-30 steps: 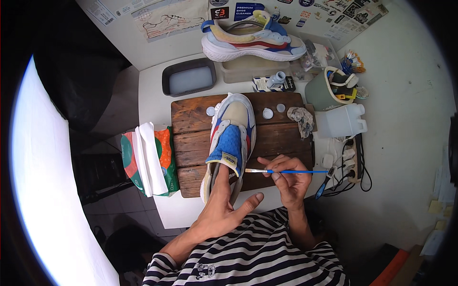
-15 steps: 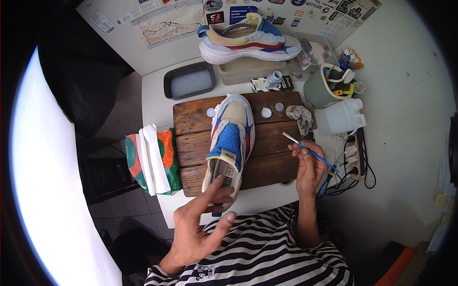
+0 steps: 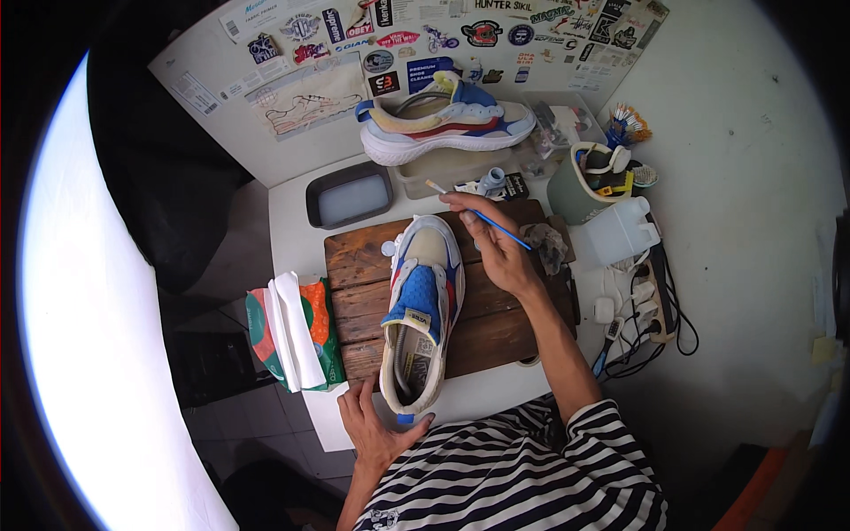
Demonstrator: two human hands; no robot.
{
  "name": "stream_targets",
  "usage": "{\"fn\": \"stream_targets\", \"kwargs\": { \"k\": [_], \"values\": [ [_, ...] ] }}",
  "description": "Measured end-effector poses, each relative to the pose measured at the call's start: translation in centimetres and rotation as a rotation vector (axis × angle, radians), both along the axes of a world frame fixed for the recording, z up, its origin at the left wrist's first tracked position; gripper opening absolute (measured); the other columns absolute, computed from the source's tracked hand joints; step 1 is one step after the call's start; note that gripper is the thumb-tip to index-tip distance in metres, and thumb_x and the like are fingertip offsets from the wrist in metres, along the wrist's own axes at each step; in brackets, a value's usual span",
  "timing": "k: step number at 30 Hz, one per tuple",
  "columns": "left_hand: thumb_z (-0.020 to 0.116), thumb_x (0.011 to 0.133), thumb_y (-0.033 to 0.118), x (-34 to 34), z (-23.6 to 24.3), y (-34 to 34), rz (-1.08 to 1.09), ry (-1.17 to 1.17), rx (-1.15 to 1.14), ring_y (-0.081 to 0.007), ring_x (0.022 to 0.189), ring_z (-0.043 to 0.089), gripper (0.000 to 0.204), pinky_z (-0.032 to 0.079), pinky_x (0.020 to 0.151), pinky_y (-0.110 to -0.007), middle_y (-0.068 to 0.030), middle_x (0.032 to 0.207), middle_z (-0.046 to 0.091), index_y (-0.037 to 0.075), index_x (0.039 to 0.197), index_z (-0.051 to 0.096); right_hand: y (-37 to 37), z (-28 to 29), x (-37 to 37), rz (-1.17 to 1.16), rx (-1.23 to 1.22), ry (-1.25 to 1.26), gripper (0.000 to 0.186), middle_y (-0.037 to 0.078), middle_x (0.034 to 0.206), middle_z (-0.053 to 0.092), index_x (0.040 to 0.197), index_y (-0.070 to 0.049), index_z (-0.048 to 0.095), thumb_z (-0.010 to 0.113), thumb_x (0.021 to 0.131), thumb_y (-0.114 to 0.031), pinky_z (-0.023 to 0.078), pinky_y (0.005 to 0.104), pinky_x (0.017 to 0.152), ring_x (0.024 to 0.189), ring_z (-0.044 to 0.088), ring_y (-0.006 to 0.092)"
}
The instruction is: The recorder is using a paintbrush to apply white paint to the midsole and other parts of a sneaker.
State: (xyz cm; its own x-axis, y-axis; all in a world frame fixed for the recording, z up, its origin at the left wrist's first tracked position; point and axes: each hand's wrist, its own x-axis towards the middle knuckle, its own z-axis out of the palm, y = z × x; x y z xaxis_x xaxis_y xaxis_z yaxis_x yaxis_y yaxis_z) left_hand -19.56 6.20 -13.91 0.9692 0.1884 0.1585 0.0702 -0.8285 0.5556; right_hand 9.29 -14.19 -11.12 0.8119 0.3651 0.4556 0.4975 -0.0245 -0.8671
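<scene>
A blue-handled paintbrush (image 3: 500,227) is held in my right hand (image 3: 500,257), its bristles pointing up and to the left, close to a small open bottle (image 3: 492,180). A sneaker (image 3: 425,301) with a blue tongue, light toe and red and blue panels lies toe away on a dark wooden board (image 3: 354,281). My left hand (image 3: 376,435) is at the shoe's heel, thumb and fingers apart on either side of it; whether it touches the heel is hard to tell. A crumpled grey cloth (image 3: 547,248) sits on the board, partly behind my right hand.
A matching sneaker (image 3: 447,128) rests on a clear plastic box (image 3: 434,173) at the back. Left of it is a dark tray (image 3: 312,196) of cloudy liquid. Tissues (image 3: 297,332) lie left of the board. On the right are a tool bucket (image 3: 567,190), a jug (image 3: 615,232) and a power strip (image 3: 660,292).
My right hand has carried the paintbrush forward and left toward the bottle. My left hand has moved from above the shoe opening down to the heel. The view has tilted up.
</scene>
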Motion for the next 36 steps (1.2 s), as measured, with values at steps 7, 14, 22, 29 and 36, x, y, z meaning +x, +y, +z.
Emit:
{"fn": "stream_targets", "kwargs": {
  "k": [7, 14, 22, 29, 36],
  "values": [
    [0.090, 0.056, 0.049, 0.6, -1.8, 0.0, 0.031, -0.058, 0.088, -0.0368, 0.101, 0.046, 0.090, 0.040, 0.085, -0.051, -0.0178, 0.109, 0.048, 0.000, 0.123, 0.055, 2.0, -1.3, 2.4, 0.129, 0.080, 0.081, 0.034, 0.009, 0.132, 0.062, 0.135, -0.003, 0.056, 0.040, 0.110, -0.019, 0.046, 0.0315, 0.101, 0.112, 0.060, 0.0179],
    [0.089, 0.055, 0.038, -0.6, -2.2, 1.1, 0.006, -0.163, -0.202, -0.0367, 0.107, 0.047, 0.097, 0.042, 0.091, -0.050, -0.0192, 0.114, 0.044, -0.003, 0.131, 0.046, 0.6, 0.7, 0.7, 0.168, 0.122, 0.228, 0.041, 0.011, 0.139, 0.057, 0.141, -0.006, 0.051, 0.036, 0.111, -0.028, 0.052, 0.0353, 0.099, 0.121, 0.055, 0.0184],
    [0.069, 0.083, 0.055, -2.3, -3.8, 5.1, 0.066, -0.403, -1.368, -0.0299, 0.139, 0.043, 0.096, 0.032, 0.117, -0.048, -0.0175, 0.151, 0.044, -0.004, 0.150, 0.033, -4.4, 4.6, -7.9, -0.033, 0.414, 0.416, 0.049, 0.016, 0.150, 0.044, 0.149, -0.008, 0.041, 0.037, 0.109, -0.037, 0.050, 0.0483, 0.101, 0.134, 0.047, 0.0253],
    [0.042, 0.088, 0.052, 10.6, 3.1, -0.1, 0.087, -0.462, -1.864, -0.0279, 0.136, 0.046, 0.078, 0.032, 0.117, -0.046, -0.0121, 0.147, 0.049, 0.004, 0.149, 0.040, -7.5, 3.0, -16.7, -0.366, 0.598, 0.517, 0.055, 0.020, 0.154, 0.036, 0.152, -0.009, 0.034, 0.039, 0.107, -0.041, 0.052, 0.0628, 0.096, 0.138, 0.042, 0.0304],
    [0.034, 0.094, 0.060, 16.3, 3.1, -1.2, 0.368, -0.356, -1.865, -0.0238, 0.122, 0.057, 0.067, 0.045, 0.106, -0.042, -0.0078, 0.132, 0.059, 0.008, 0.131, 0.054, -9.4, 0.7, -18.5, -0.319, 0.610, 0.623, 0.053, 0.020, 0.154, 0.036, 0.151, -0.009, 0.034, 0.038, 0.107, -0.039, 0.054, 0.0623, 0.094, 0.136, 0.044, 0.0310]
  ]
}}
